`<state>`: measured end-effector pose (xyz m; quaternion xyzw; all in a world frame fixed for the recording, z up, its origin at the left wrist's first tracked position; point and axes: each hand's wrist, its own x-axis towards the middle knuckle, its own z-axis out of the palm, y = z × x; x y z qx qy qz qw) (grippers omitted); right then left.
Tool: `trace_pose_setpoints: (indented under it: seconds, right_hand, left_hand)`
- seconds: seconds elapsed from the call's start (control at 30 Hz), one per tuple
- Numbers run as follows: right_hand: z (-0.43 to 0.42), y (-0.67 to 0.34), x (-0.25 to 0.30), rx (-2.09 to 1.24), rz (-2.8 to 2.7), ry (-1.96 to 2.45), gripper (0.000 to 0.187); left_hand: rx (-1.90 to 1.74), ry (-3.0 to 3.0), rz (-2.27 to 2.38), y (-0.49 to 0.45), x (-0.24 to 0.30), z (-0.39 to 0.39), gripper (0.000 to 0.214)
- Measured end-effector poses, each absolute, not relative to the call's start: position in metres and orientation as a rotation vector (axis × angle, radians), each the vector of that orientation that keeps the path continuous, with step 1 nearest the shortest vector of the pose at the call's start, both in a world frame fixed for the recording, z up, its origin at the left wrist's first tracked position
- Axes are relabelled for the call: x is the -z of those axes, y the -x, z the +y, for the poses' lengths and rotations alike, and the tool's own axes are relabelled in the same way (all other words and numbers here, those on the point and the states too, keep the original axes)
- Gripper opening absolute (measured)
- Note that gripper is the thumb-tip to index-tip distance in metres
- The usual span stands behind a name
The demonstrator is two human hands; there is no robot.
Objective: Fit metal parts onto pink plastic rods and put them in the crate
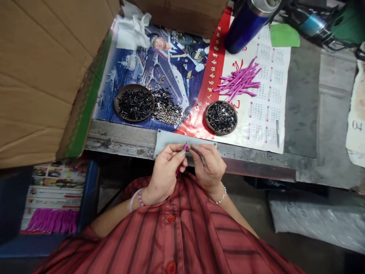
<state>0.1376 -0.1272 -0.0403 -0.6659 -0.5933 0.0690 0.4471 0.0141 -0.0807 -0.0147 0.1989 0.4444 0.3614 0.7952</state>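
Note:
My left hand [165,173] is closed around a pink plastic piece [185,147], whose tip sticks out above the fingers. My right hand [207,165] pinches at that same tip, its fingers pressed together; what it holds, if anything, is too small to name. Both hands hover over my lap at the near table edge. On the table beyond are a left dish of black screws [134,102], a loose heap of small silver washers [168,108], a right dish of black screws [221,117] and a pile of pink plastic pieces [241,80].
A large cardboard box [42,72] fills the left side. A blue flask [245,26] stands at the back on a calendar poster [268,106]. A blue crate [85,198] holding finished pink pieces [53,220] sits low on my left.

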Motion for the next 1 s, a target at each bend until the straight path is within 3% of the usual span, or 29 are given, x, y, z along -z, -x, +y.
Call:
trace_pose_setpoints:
  seconds: [0.13,0.37,1.0]
  right_hand:
    - [-0.129,-0.143,0.034,-0.315,-1.531,1.64,0.019]
    - [-0.13,-0.136,0.033,-0.427,-1.279,1.762,0.008]
    - [-0.13,-0.112,0.031,-0.312,-1.17,1.686,0.005]
  left_hand:
    - [-0.784,-0.421,0.972,-0.013,0.016,-0.081,0.026]
    - [-0.782,-0.397,0.94,-0.015,0.017,-0.083,0.026]
    - [-0.857,-0.517,0.932,-0.006,0.016,-0.094,0.022]
